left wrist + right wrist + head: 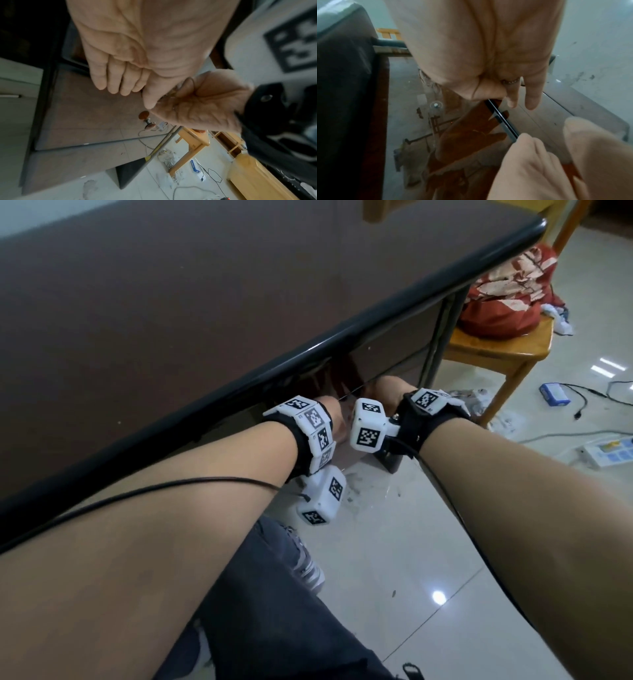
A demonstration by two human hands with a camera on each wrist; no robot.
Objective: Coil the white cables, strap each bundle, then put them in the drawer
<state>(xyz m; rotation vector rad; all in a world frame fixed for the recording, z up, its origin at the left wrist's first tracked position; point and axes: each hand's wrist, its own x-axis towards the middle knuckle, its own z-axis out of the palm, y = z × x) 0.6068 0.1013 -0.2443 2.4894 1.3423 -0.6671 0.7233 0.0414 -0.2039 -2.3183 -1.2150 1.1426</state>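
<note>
Just under the worktop [239, 302] edge at frame centre, both hands pinch 1 thin dark strap [502, 119] running diagonally between them: left hand [97, 419], right hand [387, 392], fingers [531, 97] curled narrow.

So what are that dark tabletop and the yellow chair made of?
The dark brown tabletop looks like smooth laminate or veneer with a glossy black rounded edge; I can't tell which. The yellow chair appears to be varnished wood, with slight sheen.
</note>
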